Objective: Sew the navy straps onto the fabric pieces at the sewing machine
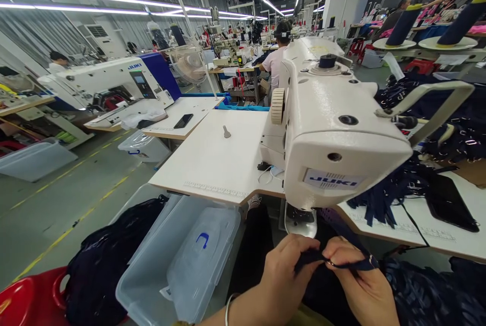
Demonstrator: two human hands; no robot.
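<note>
My left hand (286, 270) and my right hand (360, 285) meet low in the view, just in front of the white Juki sewing machine (334, 128). Both pinch a narrow navy strap (341, 260) that runs between the fingers, with a small metal ring at the right fingertips. The strap leads up towards the needle area (299, 217) under the machine head. Navy fabric (429, 290) lies on my lap under the right hand.
A white work table (216, 159) spreads left of the machine. Clear plastic bins (182, 260) and a pile of dark cloth (110, 260) stand on the floor at left, with a red stool (30, 298). Navy straps (395, 189) heap at right. Other workers sit farther back.
</note>
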